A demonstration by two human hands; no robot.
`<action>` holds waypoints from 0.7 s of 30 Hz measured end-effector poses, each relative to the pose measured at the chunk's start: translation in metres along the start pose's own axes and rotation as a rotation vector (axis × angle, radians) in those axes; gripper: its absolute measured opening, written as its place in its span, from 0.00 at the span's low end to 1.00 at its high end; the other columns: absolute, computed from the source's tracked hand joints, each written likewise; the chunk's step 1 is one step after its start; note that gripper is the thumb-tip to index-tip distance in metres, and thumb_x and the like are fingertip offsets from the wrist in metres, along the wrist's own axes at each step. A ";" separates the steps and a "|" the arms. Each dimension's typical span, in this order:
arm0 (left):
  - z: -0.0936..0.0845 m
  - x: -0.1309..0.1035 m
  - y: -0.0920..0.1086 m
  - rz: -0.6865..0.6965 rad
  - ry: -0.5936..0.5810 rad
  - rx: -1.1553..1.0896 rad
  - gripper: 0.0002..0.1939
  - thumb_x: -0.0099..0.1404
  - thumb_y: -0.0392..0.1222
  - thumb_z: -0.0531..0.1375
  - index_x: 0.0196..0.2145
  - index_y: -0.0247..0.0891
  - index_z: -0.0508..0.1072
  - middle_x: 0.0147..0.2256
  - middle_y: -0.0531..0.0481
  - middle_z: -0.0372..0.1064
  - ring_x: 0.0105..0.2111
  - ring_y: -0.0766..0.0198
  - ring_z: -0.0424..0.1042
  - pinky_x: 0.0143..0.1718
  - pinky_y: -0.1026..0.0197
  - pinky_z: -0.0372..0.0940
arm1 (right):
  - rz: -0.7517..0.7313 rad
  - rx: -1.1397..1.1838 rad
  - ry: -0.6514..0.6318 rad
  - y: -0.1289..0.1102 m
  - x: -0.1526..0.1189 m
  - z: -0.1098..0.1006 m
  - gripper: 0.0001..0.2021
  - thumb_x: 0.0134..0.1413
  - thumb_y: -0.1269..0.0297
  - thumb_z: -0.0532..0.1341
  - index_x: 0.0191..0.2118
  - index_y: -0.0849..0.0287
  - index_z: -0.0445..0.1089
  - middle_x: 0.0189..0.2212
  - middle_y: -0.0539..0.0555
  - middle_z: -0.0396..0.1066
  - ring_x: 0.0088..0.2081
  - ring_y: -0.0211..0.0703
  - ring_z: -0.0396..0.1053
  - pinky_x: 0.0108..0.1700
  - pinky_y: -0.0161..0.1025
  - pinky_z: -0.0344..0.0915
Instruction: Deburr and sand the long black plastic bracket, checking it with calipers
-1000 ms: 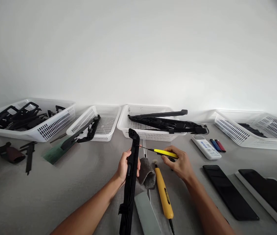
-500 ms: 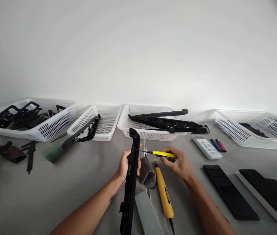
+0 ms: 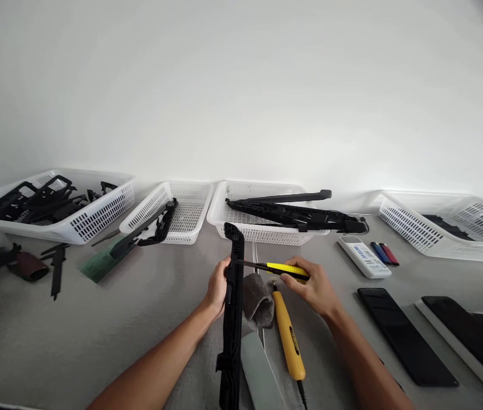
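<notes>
At frame centre, left hand (image 3: 218, 287) gripped one black plastic strip (image 3: 232, 327); right hand (image 3: 316, 287), one yellow utility knife (image 3: 285, 268), blade (image 3: 250, 263) at the strip. Lower centre: one yellow rotary tool (image 3: 286, 330), lettering (image 3: 295, 340) illegible. Mid-frame: four white baskets (image 3: 267, 235).

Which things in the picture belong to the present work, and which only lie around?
In use:
black strip (left hand)
yellow knife (right hand)

Apparently just lying about:
yellow corded tool
grey roll
grey block
black slab
</notes>
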State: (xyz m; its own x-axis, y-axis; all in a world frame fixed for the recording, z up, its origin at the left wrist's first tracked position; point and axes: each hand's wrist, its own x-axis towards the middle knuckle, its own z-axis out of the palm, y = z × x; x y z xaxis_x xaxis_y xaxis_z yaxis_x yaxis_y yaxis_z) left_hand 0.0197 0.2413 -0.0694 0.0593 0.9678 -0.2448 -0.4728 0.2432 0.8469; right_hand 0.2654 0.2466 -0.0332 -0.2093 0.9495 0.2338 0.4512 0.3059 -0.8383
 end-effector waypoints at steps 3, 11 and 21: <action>-0.001 0.001 -0.003 0.022 0.075 -0.029 0.29 0.64 0.62 0.64 0.49 0.32 0.80 0.20 0.55 0.69 0.19 0.64 0.67 0.21 0.64 0.58 | -0.022 0.019 -0.061 -0.001 -0.001 0.001 0.13 0.58 0.52 0.65 0.34 0.57 0.75 0.26 0.50 0.72 0.28 0.43 0.66 0.30 0.37 0.61; 0.002 0.001 0.002 -0.010 -0.003 -0.067 0.37 0.63 0.74 0.62 0.45 0.33 0.81 0.18 0.57 0.62 0.16 0.68 0.60 0.19 0.64 0.52 | -0.049 -0.073 -0.016 0.000 -0.002 0.007 0.12 0.60 0.53 0.64 0.36 0.57 0.77 0.27 0.51 0.75 0.28 0.44 0.69 0.30 0.37 0.62; 0.007 -0.003 0.004 -0.002 -0.008 -0.088 0.40 0.60 0.78 0.63 0.46 0.34 0.79 0.18 0.59 0.58 0.17 0.68 0.58 0.16 0.66 0.49 | -0.014 -0.049 -0.016 -0.007 -0.004 0.008 0.15 0.59 0.49 0.64 0.35 0.57 0.77 0.25 0.52 0.74 0.26 0.43 0.67 0.28 0.37 0.61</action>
State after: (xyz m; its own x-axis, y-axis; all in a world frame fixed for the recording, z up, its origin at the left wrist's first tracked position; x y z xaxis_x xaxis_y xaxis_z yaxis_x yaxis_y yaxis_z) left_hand 0.0235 0.2397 -0.0616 0.0669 0.9678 -0.2425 -0.5482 0.2387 0.8016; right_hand 0.2567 0.2402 -0.0324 -0.2299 0.9439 0.2372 0.4901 0.3229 -0.8097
